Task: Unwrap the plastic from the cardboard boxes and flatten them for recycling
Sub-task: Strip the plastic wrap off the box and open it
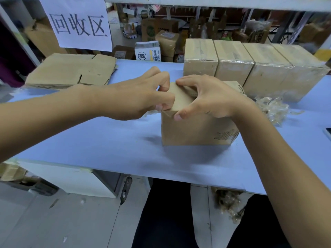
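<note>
A small brown cardboard box (193, 129) stands upright in the middle of the pale blue table (107, 140), with no wrap showing on it. My left hand (143, 93) pinches the left edge of its top flap with curled fingers. My right hand (206, 101) grips the top of the box, thumb on the front corner and fingers curled over the flap. Several boxes still in clear plastic (254, 68) stand in a row behind it at the right. Flattened cardboard (71, 72) lies stacked at the back left.
Crumpled clear plastic (272, 108) lies on the table right of the box, and more plastic (229, 206) is on the floor below. A paper sign (77, 22) hangs from the shelf above. A dark phone edge (328, 133) shows at the far right.
</note>
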